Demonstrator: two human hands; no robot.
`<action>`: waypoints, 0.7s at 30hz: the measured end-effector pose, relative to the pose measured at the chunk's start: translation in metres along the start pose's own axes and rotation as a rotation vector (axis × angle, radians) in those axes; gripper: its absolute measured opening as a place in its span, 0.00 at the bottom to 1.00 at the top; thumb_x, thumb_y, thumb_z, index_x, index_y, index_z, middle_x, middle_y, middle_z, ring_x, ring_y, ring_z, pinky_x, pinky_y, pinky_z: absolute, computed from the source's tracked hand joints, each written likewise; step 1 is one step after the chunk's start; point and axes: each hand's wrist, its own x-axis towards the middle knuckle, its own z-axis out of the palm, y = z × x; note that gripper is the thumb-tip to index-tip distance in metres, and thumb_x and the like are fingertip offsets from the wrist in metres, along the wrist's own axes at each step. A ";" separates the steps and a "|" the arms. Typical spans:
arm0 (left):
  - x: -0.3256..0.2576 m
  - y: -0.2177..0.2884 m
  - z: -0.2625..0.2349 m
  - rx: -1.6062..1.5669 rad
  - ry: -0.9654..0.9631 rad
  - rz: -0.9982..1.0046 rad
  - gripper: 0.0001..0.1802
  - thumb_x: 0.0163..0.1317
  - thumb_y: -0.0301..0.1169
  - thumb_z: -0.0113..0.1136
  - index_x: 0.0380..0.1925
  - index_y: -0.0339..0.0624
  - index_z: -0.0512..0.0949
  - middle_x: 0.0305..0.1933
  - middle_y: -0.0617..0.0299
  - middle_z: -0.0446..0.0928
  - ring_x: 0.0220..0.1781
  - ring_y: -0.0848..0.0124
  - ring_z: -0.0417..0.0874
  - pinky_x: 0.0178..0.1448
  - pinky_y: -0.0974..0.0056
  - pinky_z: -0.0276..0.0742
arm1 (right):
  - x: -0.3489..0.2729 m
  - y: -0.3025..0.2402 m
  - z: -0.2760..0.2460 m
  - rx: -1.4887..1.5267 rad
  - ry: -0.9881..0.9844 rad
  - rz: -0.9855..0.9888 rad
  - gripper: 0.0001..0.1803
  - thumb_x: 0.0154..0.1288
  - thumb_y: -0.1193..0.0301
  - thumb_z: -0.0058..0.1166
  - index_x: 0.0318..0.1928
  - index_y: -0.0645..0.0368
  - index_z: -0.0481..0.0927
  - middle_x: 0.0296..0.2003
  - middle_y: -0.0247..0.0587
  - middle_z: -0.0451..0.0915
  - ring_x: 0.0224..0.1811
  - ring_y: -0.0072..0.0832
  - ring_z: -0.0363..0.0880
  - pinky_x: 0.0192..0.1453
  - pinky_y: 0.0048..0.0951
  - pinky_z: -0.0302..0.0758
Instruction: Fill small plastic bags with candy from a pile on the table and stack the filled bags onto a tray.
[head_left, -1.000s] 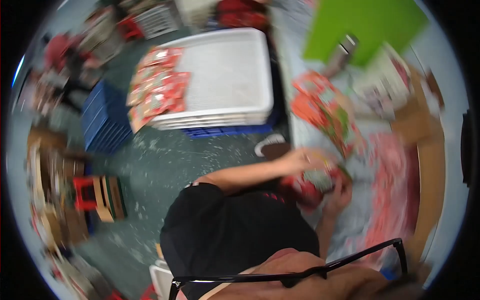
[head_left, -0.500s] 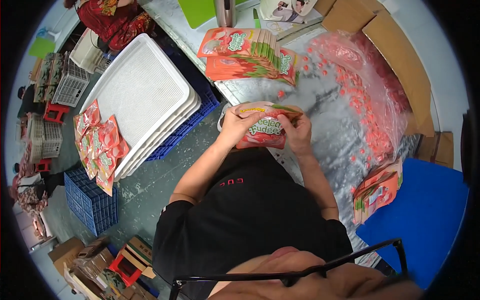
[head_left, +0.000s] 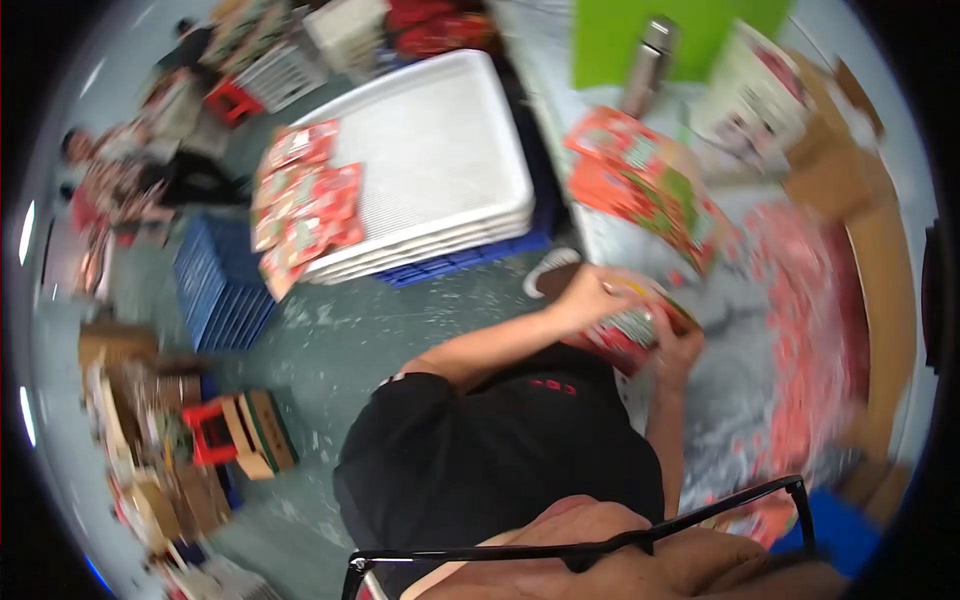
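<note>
My left hand (head_left: 590,298) and my right hand (head_left: 678,345) both grip a red and green snack packet (head_left: 632,330) just above the edge of a plastic-covered table (head_left: 740,380). The left hand holds its top left edge, the right hand its lower right side. A stack of the same red packets (head_left: 645,185) lies on the table beyond my hands. The picture is blurred by motion.
A pile of white trays (head_left: 440,180) on blue crates stands to the left, with several red packets (head_left: 300,205) on its near end. A metal bottle (head_left: 648,62) and a green sheet (head_left: 640,30) sit at the back. Cardboard boxes (head_left: 860,230) line the right. People sit far left.
The view has swung sideways, so the trays and the table have shifted in the picture. Both hands keep hold of the packet at the table edge.
</note>
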 end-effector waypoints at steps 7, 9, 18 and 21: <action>-0.003 -0.018 -0.013 -0.099 0.034 0.023 0.11 0.69 0.29 0.59 0.46 0.33 0.83 0.42 0.64 0.85 0.43 0.80 0.81 0.48 0.70 0.79 | 0.016 0.022 -0.002 0.079 -0.013 -0.057 0.08 0.63 0.80 0.60 0.43 0.69 0.84 0.38 0.40 0.85 0.39 0.25 0.81 0.50 0.26 0.77; -0.005 -0.012 -0.024 -0.135 -0.030 -0.084 0.15 0.73 0.33 0.55 0.46 0.30 0.81 0.45 0.63 0.84 0.46 0.80 0.79 0.53 0.70 0.75 | 0.021 0.017 -0.001 0.110 -0.101 -0.006 0.09 0.66 0.80 0.57 0.46 0.68 0.82 0.42 0.40 0.84 0.43 0.24 0.80 0.51 0.26 0.76; -0.006 -0.014 -0.045 -0.092 0.005 0.010 0.19 0.75 0.39 0.52 0.44 0.32 0.82 0.38 0.67 0.83 0.39 0.83 0.77 0.46 0.71 0.76 | 0.029 0.016 0.009 0.276 -0.180 -0.011 0.07 0.70 0.76 0.53 0.47 0.64 0.78 0.44 0.39 0.81 0.45 0.25 0.80 0.53 0.26 0.75; -0.010 -0.014 -0.058 -0.177 -0.004 0.027 0.22 0.76 0.42 0.49 0.50 0.32 0.80 0.46 0.63 0.83 0.46 0.79 0.79 0.53 0.68 0.76 | 0.029 0.002 0.015 0.277 -0.194 0.076 0.10 0.71 0.75 0.52 0.50 0.65 0.77 0.46 0.39 0.81 0.46 0.26 0.80 0.55 0.27 0.75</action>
